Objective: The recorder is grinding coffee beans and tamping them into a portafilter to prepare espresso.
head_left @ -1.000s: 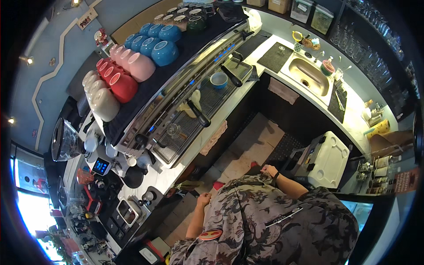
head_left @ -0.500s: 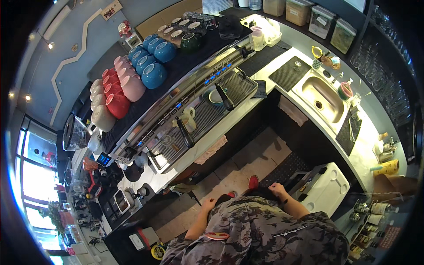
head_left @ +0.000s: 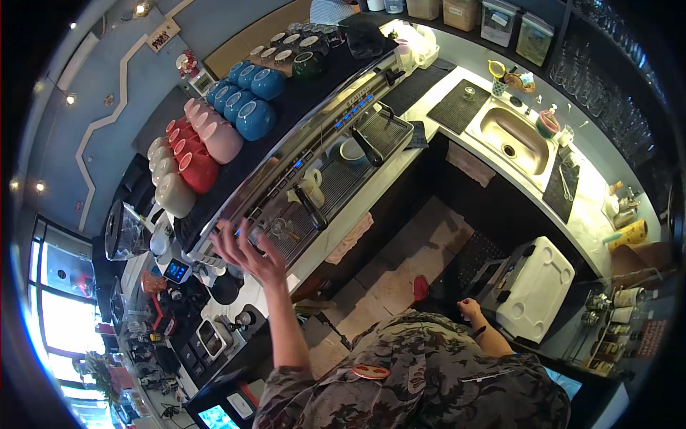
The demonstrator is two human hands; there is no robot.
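My left hand (head_left: 246, 254) is raised with fingers spread and nothing in them, in front of the left end of a long espresso machine (head_left: 282, 177). Just past its fingers, a clear glass vessel (head_left: 284, 232) rests on the drip tray (head_left: 330, 201). A cream pitcher (head_left: 311, 187) stands farther right beside a black portafilter handle (head_left: 310, 207). Another black handle (head_left: 366, 147) juts out near a pale-lined cup (head_left: 350, 150). Low by my body, my right hand (head_left: 469, 309) has its fingers curled in, with no object showing in it.
Upturned blue (head_left: 256, 120), pink (head_left: 223, 143) and red cups (head_left: 198, 171) line the machine's top. A grinder (head_left: 128, 229) stands at the left. On the right counter is a sink (head_left: 511, 136); a white-lidded cooler (head_left: 536, 289) sits below it.
My left hand has risen from beside my body to the machine's left end, and its fingers have spread. My right hand stays low with curled fingers. The view has shifted slightly.
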